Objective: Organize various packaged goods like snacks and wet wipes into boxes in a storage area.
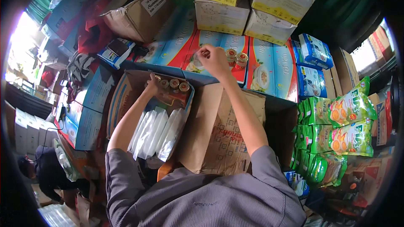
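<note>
1. Reaching into open cardboard box: left hand, beside small gold-lidded jars at far end; can't tell grip.
2. Right hand over blue-and-red cartons, fingers curled; can't tell if holding anything.
3. Two jars on cartons, near right wrist.

There is room to pass over the red-blue boxes, upper right of centre; jars stand just left, white cartons block the top, green bags crowd the right.
</note>
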{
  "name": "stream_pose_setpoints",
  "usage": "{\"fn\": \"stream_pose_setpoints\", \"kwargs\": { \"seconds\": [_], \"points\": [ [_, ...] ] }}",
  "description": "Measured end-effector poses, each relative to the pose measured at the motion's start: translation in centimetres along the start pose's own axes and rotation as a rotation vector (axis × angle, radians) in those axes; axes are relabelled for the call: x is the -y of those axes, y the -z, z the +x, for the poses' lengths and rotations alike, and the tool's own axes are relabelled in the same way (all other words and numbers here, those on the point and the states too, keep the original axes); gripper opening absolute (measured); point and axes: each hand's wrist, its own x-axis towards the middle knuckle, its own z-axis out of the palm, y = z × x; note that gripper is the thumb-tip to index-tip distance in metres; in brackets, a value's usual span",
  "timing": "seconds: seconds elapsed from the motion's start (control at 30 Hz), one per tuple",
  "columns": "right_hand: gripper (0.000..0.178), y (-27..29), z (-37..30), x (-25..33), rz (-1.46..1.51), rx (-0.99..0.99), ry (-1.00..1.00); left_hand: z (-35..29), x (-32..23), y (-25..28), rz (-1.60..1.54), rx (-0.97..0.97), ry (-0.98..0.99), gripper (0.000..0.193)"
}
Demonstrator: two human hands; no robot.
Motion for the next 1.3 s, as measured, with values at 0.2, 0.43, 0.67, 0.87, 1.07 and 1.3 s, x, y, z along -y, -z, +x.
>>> {"fn": "stream_pose_setpoints", "kwargs": {
  "seconds": [0.2,0.43,0.67,0.87,1.07,1.3],
  "points": [
    [0.026,8.1,-2.8,-0.5,0.113,-0.119,-0.175,1.0,0.7,-0.8,-0.295,-0.069,0.002,0.130],
    [0.025,12.3,-5.8,-5.0,-0.049,-0.357,-0.232,-1.0,-1.4,-0.8,-0.249,-0.247,0.083,0.126],
    [0.055,11.7,-6.7,-7.8,-0.378,-0.247,-0.254,-0.2,-0.6,-1.7,-0.169,-0.265,0.038,0.130],
    [0.060,10.8,-5.7,-7.2,-0.319,-0.130,-0.154,0.7,3.1,1.8,-0.424,0.054,-0.080,0.113],
    [0.047,10.4,-5.9,-6.6,-0.367,-0.186,-0.145,-1.4,-2.1,8.7,0.004,-0.267,-0.195,0.032],
    [0.036,10.1,-5.9,-5.2,-0.396,-0.243,-0.126,-6.0,-19.2,11.4,-0.328,-0.464,-0.537,0.024]
  ]
}}
